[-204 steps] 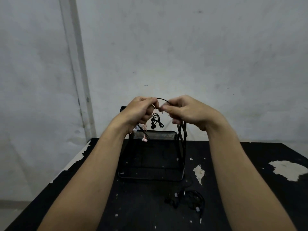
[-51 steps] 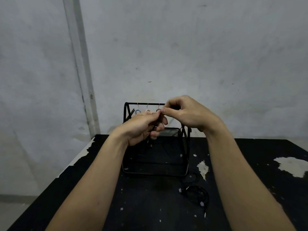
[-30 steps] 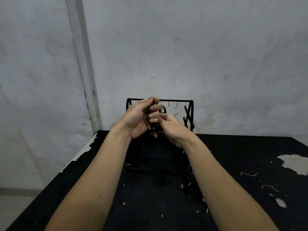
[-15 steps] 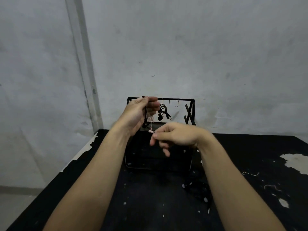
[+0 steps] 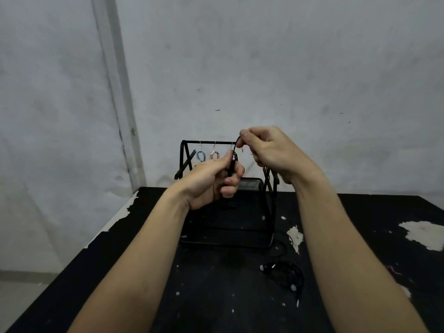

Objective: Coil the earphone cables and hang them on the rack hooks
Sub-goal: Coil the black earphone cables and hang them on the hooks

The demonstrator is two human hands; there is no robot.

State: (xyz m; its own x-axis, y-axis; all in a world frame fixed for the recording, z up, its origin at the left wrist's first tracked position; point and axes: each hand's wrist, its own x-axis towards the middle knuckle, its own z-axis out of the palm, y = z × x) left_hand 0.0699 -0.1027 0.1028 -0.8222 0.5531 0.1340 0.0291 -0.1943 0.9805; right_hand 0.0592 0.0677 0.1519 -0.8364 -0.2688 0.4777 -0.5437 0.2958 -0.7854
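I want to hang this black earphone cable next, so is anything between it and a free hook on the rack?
Nothing visible blocks it. The black earphone cable, held by the left hand and right hand, sits right below the rack bar. Blue coil and pink coil hang further left.

We note both forearms extended forward and raised, wrists close together. Our left hand (image 5: 211, 179) is curled, thumb uppermost, its grip closed on a black cable (image 5: 232, 162). Our right hand (image 5: 266, 150) sits slightly higher, fingers bent, pinching the same cable's upper end between thumb and forefinger.
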